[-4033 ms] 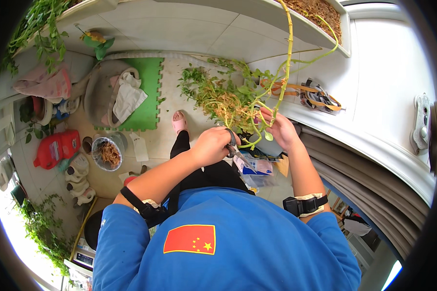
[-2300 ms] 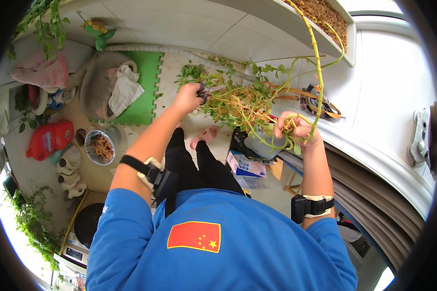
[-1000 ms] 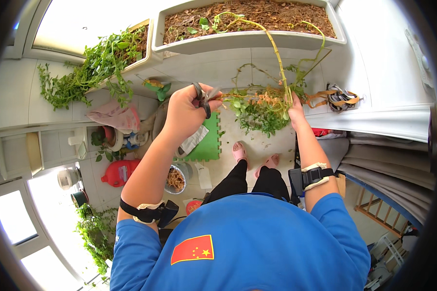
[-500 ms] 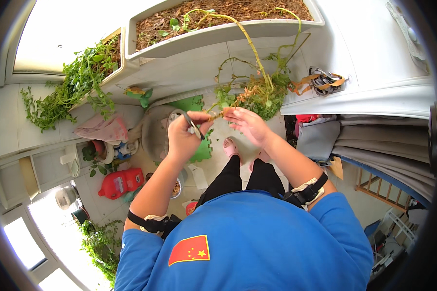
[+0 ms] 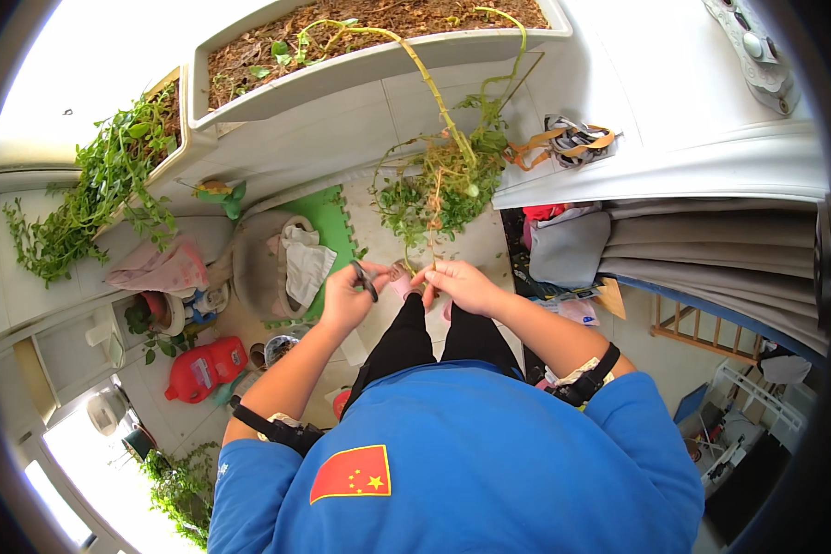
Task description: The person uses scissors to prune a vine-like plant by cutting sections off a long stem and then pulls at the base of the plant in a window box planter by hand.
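A leafy plant hangs by a long green stem from a long pot above it. On the near side of the plant, the right hand pinches a thin brown stem, and the left hand holds scissors with black handles. Left of the plant lies a green mat; right of it are orange and grey straps

A white tiled wall meets a pale floor with a green jigsaw-edged foam mat, grey pleated curtain at right, glaring window pane lower left.
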A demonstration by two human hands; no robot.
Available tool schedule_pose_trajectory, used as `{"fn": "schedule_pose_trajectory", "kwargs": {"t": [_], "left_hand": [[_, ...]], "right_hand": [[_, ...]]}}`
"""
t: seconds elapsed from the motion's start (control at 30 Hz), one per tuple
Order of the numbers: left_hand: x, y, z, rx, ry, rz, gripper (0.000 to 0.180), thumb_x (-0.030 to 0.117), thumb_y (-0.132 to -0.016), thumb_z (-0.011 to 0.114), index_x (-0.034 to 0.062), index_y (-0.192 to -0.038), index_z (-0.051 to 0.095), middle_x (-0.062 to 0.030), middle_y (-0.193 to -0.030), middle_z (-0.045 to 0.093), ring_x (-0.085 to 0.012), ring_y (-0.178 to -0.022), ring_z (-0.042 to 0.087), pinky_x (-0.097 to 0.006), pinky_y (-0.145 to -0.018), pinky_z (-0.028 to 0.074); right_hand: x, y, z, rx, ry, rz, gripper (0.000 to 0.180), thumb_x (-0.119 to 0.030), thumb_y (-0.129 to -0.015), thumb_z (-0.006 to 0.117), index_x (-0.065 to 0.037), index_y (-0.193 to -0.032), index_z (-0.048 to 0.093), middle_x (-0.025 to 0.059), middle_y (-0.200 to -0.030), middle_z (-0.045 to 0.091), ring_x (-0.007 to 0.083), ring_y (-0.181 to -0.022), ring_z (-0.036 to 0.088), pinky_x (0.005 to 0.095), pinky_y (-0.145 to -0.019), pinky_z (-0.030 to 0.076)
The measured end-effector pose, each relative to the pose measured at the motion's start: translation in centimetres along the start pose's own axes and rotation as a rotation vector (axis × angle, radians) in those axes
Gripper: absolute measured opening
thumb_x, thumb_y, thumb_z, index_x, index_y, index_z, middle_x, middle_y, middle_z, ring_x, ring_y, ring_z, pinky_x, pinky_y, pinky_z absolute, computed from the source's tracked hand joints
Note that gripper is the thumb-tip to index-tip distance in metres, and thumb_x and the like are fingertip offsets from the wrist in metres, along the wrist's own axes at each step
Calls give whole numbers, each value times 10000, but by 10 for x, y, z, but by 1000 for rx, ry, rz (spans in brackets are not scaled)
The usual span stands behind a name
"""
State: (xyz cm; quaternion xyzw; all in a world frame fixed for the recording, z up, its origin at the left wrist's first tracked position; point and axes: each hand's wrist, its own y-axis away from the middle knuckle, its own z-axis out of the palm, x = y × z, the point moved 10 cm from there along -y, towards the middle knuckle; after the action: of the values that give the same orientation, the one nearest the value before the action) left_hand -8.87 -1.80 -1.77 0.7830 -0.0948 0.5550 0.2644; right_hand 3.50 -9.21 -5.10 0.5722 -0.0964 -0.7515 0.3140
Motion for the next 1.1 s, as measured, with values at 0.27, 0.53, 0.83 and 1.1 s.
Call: {"fn": "schedule_pose_trajectory", "kwargs": {"t": [0.27, 0.53, 0.83, 1.1], "left_hand": [[-40, -71, 58, -96, 291, -448, 359, 247, -831, 588, -18, -1059, 509, -88, -994, 603, -178, -846, 610, -255, -688, 490], [-44, -113, 107, -126, 694, -570, 206, 104, -810, 586, 6, -983, 532, -77, -868, 600, -124, -682, 550, -245, -573, 479], [-59, -112, 54, -114, 689, -624, 229, 82, -798, 585, -8, -1001, 533, -66, -805, 603, -98, -615, 534, -215, -528, 460], [-63, -99, 59, -92, 718, -628, 215, 85, -794, 590, 0, -986, 541, -75, -840, 616, -97, -631, 549, -216, -540, 462]], "right_hand": [[29, 22, 16, -30, 348, 82, 248, -169, -880, 405, -43, -988, 589, 23, -702, 618, 127, -675, 562, 280, -664, 440], [17, 18, 27, -100, 569, 39, 273, -170, -873, 377, -34, -993, 581, 65, -672, 607, 204, -651, 585, 316, -624, 457], [20, 20, -44, 358, 329, 5, 156, -184, -812, 553, -51, -882, 596, 35, -580, 557, 105, -523, 529, 274, -493, 405], [-16, -11, -125, 850, 378, -214, 168, -147, -770, 638, -27, -873, 581, -4, -563, 489, 71, -506, 414, 262, -472, 360]]}}
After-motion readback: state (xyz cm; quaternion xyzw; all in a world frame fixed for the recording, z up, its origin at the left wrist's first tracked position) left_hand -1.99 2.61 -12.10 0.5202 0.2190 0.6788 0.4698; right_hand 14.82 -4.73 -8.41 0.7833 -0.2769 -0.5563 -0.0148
